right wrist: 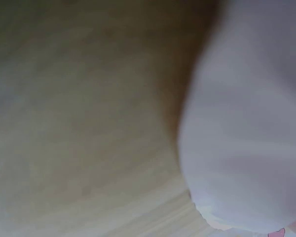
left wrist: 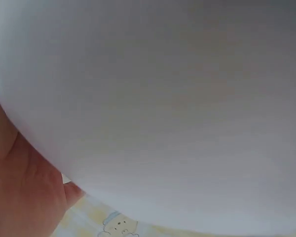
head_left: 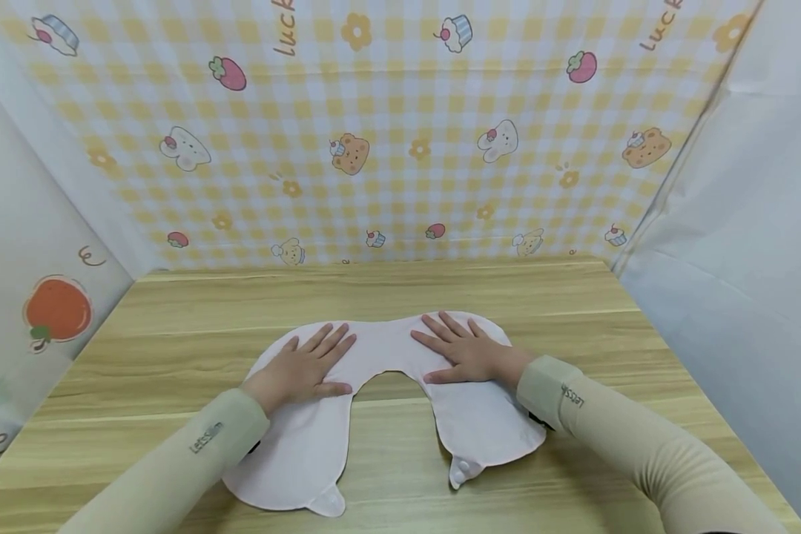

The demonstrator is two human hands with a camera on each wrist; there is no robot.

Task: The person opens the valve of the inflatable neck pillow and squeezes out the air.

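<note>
A pale pink, U-shaped cloth piece [head_left: 387,341] lies on the table with its curve away from me and its two ends toward me. Each end has a small tab; a round snap shows on the right tab [head_left: 463,469]. My left hand [head_left: 298,371] rests on its left side, fingers spread and straight. On the right side my right hand [head_left: 470,356] lies likewise, fingers pointing inward. Pale cloth [left wrist: 163,123] fills most of the left wrist view and hides part of the hand. In the right wrist view, only a sliver of hand shows at the lower right.
The wood-grain table [head_left: 387,289] runs back to a yellow checked backdrop [head_left: 400,104] printed with bears, cakes and strawberries. White wall coverings stand at the left [head_left: 13,193] and right [head_left: 747,222].
</note>
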